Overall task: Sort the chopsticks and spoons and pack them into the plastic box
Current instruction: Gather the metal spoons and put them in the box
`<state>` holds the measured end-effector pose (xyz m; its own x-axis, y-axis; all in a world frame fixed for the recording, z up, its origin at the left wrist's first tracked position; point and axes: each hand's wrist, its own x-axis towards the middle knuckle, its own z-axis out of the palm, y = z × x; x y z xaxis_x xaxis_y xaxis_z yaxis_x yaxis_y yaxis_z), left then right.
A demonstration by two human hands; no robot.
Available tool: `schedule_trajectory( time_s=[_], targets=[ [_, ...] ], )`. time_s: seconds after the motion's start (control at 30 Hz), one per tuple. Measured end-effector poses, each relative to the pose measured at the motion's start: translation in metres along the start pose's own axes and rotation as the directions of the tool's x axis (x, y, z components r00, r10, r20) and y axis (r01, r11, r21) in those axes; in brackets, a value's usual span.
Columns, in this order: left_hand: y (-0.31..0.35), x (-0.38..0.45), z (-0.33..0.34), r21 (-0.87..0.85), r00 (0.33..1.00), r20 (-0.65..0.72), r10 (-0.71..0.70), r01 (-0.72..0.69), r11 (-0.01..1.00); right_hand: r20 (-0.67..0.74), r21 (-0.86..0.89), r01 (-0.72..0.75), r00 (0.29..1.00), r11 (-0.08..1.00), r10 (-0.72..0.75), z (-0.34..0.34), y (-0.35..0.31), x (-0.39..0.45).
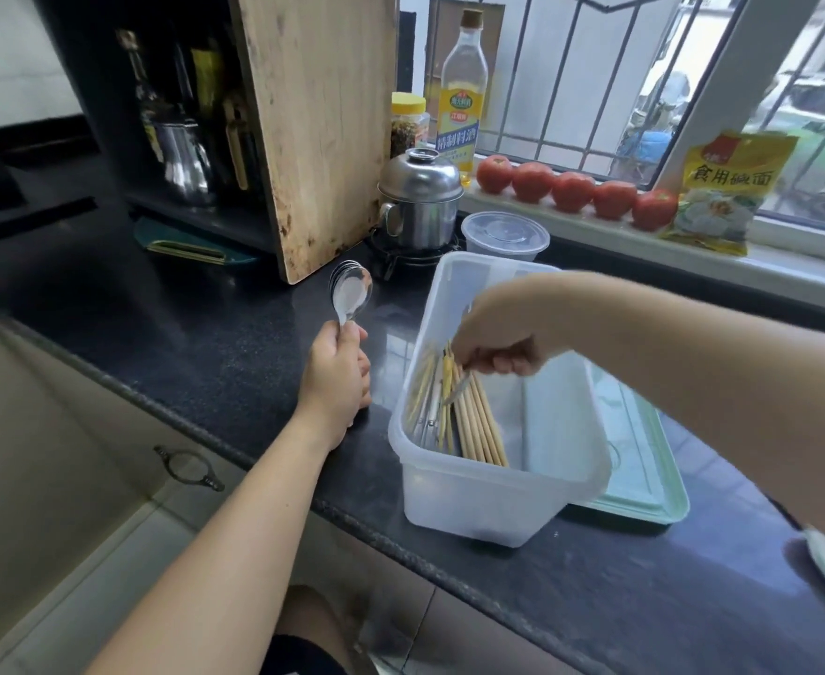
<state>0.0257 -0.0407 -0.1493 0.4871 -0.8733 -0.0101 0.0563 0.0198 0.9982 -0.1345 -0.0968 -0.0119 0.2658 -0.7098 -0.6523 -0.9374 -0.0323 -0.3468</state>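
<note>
Bamboo chopsticks (478,421) are laid along the plastic box (488,499) on the tabletop (235,353), the right hand (498,333) pinching a utensil there. Beyond, stacked spoons (350,294) are gripped by the left hand (340,377); they should be nested flat alongside.

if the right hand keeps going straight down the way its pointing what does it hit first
Probably the light wooden chopsticks lying in the translucent plastic box, just under the right hand; depth is hard to judge.

Tomatoes (573,190) line the sill; perhaps a steel pot (420,204) nearby.
</note>
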Motion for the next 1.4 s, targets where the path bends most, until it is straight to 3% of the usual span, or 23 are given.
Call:
schedule_trajectory(
  time_s=[0.13,0.23,0.53,0.67,0.77,0.83,0.93,1.0,1.1,1.13,1.23,1.3,1.4],
  targets=[
    [0.001,-0.004,0.003,0.036,0.999,-0.029,0.039,-0.038,0.999,-0.288,0.079,0.183,0.945,0.98,-0.154,-0.019,0.015,-0.023],
    [0.001,-0.007,0.003,0.012,0.996,-0.068,0.057,-0.057,0.998,-0.377,0.055,0.226,0.907,0.973,-0.19,-0.017,0.025,-0.021],
    [-0.004,-0.003,-0.001,-0.142,0.996,-0.065,-0.068,0.058,0.988,-0.221,0.053,0.181,0.961,0.982,-0.165,-0.024,0.023,0.004],
    [0.013,-0.004,0.003,-0.049,0.966,-0.035,-0.256,0.254,0.966,-0.215,0.112,0.123,0.972,0.986,-0.097,-0.024,0.017,-0.018],
    [0.057,-0.017,-0.001,-0.038,0.894,-0.006,-0.449,0.448,0.893,-0.287,0.289,0.086,0.958,0.953,0.001,-0.026,0.016,-0.047],
    [0.092,-0.032,-0.007,-0.139,0.853,0.029,-0.522,0.52,0.843,-0.297,0.452,0.084,0.953,0.888,0.061,-0.023,0.021,-0.065],
    [0.146,-0.046,-0.016,-0.212,0.783,0.147,-0.605,0.622,0.754,-0.387,0.554,0.108,0.912,0.825,0.14,-0.018,0.026,-0.089],
    [0.172,-0.047,-0.021,-0.055,0.732,0.236,-0.639,0.666,0.743,-0.488,0.593,0.177,0.855,0.785,0.176,-0.018,0.023,-0.106],
    [0.202,-0.039,-0.02,0.216,0.624,0.316,-0.715,0.686,0.695,-0.588,0.713,0.381,0.782,0.589,0.206,-0.023,0.008,-0.122],
    [0.21,-0.038,-0.016,0.278,0.584,0.324,-0.744,0.693,0.665,-0.607,0.705,0.42,0.774,0.571,0.181,-0.026,0.0,-0.125],
    [0.225,-0.036,-0.001,0.324,0.461,0.361,-0.81,0.753,0.573,-0.628,0.566,0.436,0.778,0.699,0.023,-0.034,-0.01,-0.118],
    [0.23,-0.034,0.01,0.279,0.394,0.393,-0.831,0.81,0.516,-0.519,0.599,0.412,0.853,0.687,-0.059,-0.04,-0.004,-0.112],
    [0.23,-0.032,0.019,0.239,0.41,0.369,-0.834,0.826,0.511,-0.453,0.602,0.358,0.889,0.714,-0.063,-0.047,0.021,-0.1]
  ],
)
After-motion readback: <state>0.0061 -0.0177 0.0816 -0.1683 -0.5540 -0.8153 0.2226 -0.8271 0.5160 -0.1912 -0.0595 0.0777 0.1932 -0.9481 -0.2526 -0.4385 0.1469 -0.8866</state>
